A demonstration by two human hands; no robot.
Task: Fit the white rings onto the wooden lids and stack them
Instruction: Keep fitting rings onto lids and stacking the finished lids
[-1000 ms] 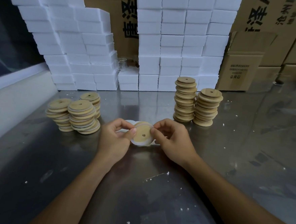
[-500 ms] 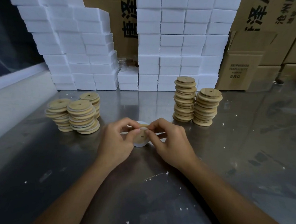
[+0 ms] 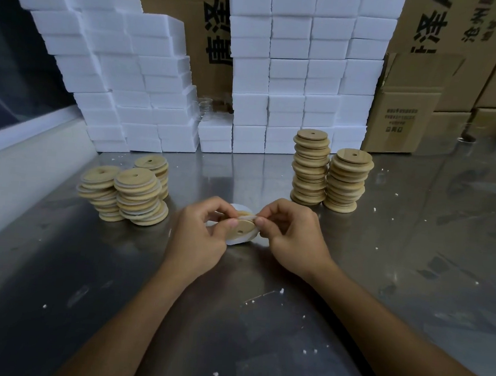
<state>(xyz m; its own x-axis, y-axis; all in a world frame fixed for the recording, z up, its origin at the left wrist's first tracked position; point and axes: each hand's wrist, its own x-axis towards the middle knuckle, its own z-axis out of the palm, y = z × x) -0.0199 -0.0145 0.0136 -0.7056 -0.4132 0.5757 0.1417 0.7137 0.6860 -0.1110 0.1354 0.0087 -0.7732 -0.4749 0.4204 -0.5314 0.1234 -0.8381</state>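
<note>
Over the last second the wooden lid (image 3: 242,228) had tipped from facing the camera flat-on to lying nearly level between the hands, its small hole still showing, and both hands had closed in over it. The left hand (image 3: 200,237) pinched the lid's near-left edge, and the right hand (image 3: 291,238) pinched the white ring (image 3: 246,217) along the far rim, its fingertips (image 3: 260,222) pressed together on it. That suggested the ring was being worked round the edge and was not yet fully seated, though the fingers hid most of the rim. The lid hung just above the steel counter (image 3: 262,306), over loose white rings (image 3: 238,241). Ringed lids (image 3: 135,193) stood stacked to the left and bare lids (image 3: 330,171) to the right. The cardboard cartons (image 3: 456,41) behind the white foam blocks (image 3: 293,73) bore large black Chinese characters, cut off; the small label print was unreadable.
</note>
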